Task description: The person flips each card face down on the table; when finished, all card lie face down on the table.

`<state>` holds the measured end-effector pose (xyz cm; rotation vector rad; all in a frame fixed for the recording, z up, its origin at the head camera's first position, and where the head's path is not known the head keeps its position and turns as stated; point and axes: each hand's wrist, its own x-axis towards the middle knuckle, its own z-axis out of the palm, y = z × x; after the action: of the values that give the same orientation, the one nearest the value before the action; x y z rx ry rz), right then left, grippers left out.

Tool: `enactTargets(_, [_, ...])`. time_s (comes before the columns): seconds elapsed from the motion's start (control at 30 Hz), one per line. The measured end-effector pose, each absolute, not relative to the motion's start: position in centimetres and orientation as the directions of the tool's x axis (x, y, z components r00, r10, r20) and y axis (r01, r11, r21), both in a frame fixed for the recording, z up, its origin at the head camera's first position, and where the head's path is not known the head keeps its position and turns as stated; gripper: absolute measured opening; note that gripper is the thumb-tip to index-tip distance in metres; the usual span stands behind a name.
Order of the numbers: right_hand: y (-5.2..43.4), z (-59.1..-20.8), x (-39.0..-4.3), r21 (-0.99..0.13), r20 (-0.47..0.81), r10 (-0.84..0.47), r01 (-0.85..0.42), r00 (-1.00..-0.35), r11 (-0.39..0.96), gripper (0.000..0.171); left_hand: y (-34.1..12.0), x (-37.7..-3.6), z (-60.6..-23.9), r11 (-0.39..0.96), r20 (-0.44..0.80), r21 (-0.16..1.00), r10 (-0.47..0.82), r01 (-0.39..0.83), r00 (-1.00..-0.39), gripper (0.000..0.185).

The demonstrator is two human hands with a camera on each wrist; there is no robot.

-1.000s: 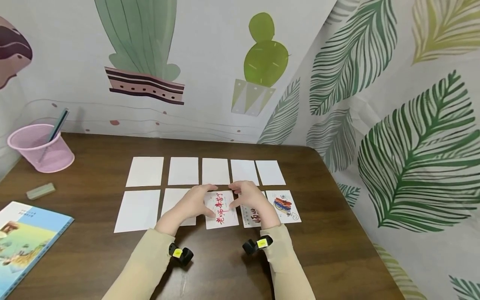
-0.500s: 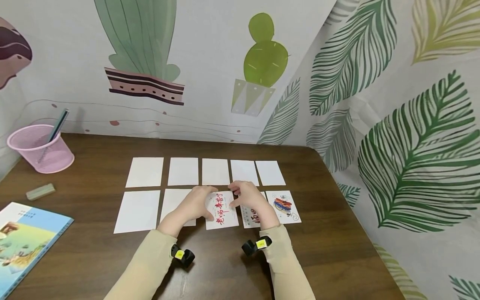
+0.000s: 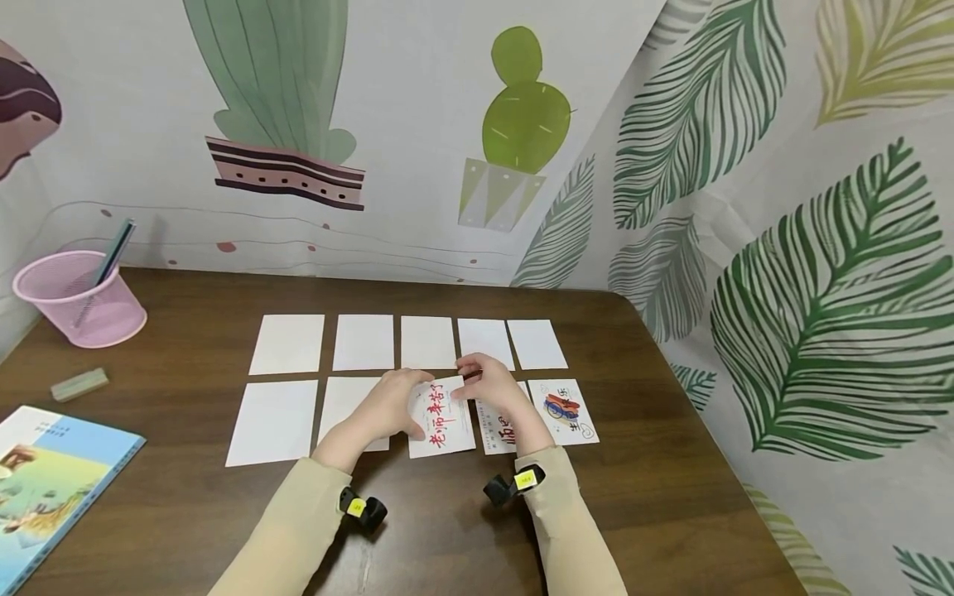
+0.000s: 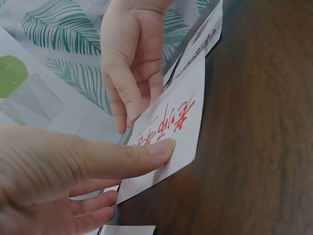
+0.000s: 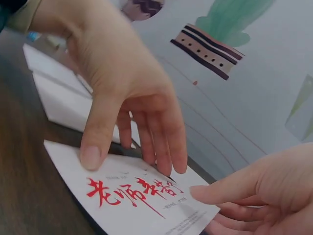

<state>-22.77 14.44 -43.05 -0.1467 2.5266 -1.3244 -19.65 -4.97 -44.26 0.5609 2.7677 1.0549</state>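
Observation:
A white card with red Chinese writing (image 3: pixel 441 418) lies in the near row, its far right corner raised a little from the table. My right hand (image 3: pixel 493 387) pinches that corner, thumb on the printed face and fingers below, as the right wrist view shows. At the left side, my left hand (image 3: pixel 382 406) holds the card, its thumb (image 4: pixel 161 147) on the face and its fingers by the edge. Right of it lies a card with dark writing (image 3: pixel 492 429), partly behind my right hand. Beyond that is a card with a colourful drawing (image 3: pixel 564 411).
Several blank white cards (image 3: pixel 286 344) form the far row. Another blank card (image 3: pixel 272 424) is at the near left, beside one partly covered by my left hand. A pink mesh pen cup (image 3: pixel 112 319), a small grey-green block (image 3: pixel 79 385) and a book (image 3: pixel 60 488) stand or lie further left.
The far right corner of the red-written card has come up slightly with my right hand. My left hand has closed in a little on the card's left side.

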Motion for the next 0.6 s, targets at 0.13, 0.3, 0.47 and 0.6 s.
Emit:
enactTargets(0.13, [14.73, -43.18, -22.84, -0.895, -0.275, -0.202, 0.174, -0.94, 0.41, 0.058, -5.1, -19.64, -44.13, 0.687, 0.009, 0.663, 0.392, 0.299, -0.92, 0.081])
enactTargets(0.3, [15.13, -43.37, -23.15, -0.906, -0.382, -0.283, 0.297, -0.879, 0.3, 0.055, -5.31, -19.65, -44.06, 0.682, -0.001, 0.671, 0.394, 0.292, -0.919, 0.081])
enactTargets(0.47, [15.39, -43.75, -23.31, -0.886, -0.447, -0.394, 0.335, -0.803, 0.321, 0.039, -5.44, -19.7, -44.22, 0.673, 0.001, 0.679, 0.398, 0.292, -0.918, 0.081])
enactTargets(0.6, [15.29, -44.01, -23.29, -0.869, -0.478, -0.416, 0.347, -0.774, 0.354, 0.031, -5.43, -19.77, -44.33, 0.67, 0.001, 0.682, 0.4, 0.294, -0.916, 0.081])
